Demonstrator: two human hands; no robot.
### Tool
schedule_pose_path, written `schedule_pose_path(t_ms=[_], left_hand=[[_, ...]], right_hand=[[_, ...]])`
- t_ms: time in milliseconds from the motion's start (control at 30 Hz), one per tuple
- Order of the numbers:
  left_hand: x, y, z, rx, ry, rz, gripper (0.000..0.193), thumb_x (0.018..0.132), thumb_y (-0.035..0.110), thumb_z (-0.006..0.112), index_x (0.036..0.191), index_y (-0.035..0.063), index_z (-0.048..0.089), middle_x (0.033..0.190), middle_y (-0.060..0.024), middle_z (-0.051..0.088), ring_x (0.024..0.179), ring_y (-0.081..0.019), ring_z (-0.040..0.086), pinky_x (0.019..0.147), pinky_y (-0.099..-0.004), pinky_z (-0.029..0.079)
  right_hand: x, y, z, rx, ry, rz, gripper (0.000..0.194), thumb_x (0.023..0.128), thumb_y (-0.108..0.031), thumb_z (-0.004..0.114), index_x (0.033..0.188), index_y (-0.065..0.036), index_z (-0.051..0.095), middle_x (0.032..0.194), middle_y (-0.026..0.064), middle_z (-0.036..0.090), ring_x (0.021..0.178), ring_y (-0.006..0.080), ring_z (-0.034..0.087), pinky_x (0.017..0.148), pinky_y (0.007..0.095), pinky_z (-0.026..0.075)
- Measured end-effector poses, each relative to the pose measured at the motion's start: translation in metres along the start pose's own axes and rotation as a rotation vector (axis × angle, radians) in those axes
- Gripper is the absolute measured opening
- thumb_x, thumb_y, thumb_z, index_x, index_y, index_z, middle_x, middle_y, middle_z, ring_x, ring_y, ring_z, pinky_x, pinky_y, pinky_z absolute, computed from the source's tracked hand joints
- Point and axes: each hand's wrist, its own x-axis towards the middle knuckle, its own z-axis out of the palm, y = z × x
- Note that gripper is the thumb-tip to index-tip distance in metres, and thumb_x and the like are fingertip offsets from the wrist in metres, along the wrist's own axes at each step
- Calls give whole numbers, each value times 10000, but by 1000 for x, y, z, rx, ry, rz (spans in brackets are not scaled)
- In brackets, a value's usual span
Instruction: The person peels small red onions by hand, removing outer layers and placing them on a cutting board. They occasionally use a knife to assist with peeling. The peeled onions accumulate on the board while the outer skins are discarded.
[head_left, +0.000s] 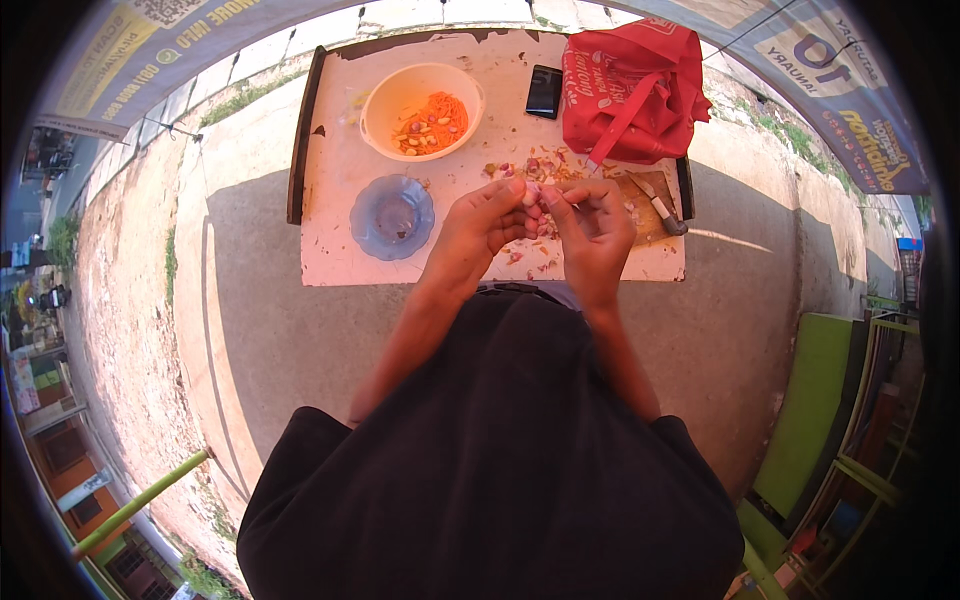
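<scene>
Between the fingertips of my left hand (491, 217) is a small pinkish shallot or garlic clove (532, 193). My right hand (598, 229) meets it there, thumb and forefinger pinched at its side; whether these fingers also grip a bit of skin is too small to tell. Under and behind both hands, loose peelings (536, 166) lie scattered on the pale table (337, 266). By my right hand, a knife (658, 204) with a dark handle end rests on a wooden cutting board (651, 229). Left of my left hand sits a blue scalloped glass plate (392, 217).
A cream plastic bowl (375, 112) at the back left holds shredded orange carrot (448, 112) and several peeled cloves (418, 141). A red cloth bag (634, 94) stands at the back right beside a dark phone (544, 91). Printed banners (832, 90) hang beyond the table.
</scene>
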Motion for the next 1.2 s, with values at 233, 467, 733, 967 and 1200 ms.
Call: schedule_pose_path(t_ms=[233,467,733,967,1200], left_hand=[[-1,-2,0,-34,-37,25,228,1011,269,518,1011,53,593,899,-43,612,794,-140,605,767,-302,510],[-2,1,-6,-97,-52,-111,212,999,285,519,1003,76,555,814,-42,576,738,-152,573,697,-289,491],[3,-7,-8,314,106,-61,229,993,300,533,994,72,550,794,-7,528,730,-123,527,727,-279,457],[1,-4,-17,-120,58,-69,217,1002,288,522,1051,78,539,888,-12,526,809,-126,516,743,-270,449],[4,-8,-33,-414,-161,-106,284,1031,324,483,1090,53,542,812,-7,477,740,-125,453,678,-271,410]], right_hand=[[1,6,-1,109,101,168,153,908,5,677,926,-18,527,870,65,646,796,102,650,726,230,526],[6,0,-1,38,61,57,135,931,-5,646,1037,6,563,916,76,647,803,122,659,734,245,534],[12,7,-16,144,47,160,111,959,-34,609,1055,21,606,954,102,675,871,159,684,811,304,580],[30,63,-41,45,75,245,161,915,-25,658,1070,20,657,966,102,708,847,163,696,794,281,556],[16,158,-77,-623,-248,550,294,878,-49,652,1156,46,642,952,102,705,848,145,675,746,255,524]])
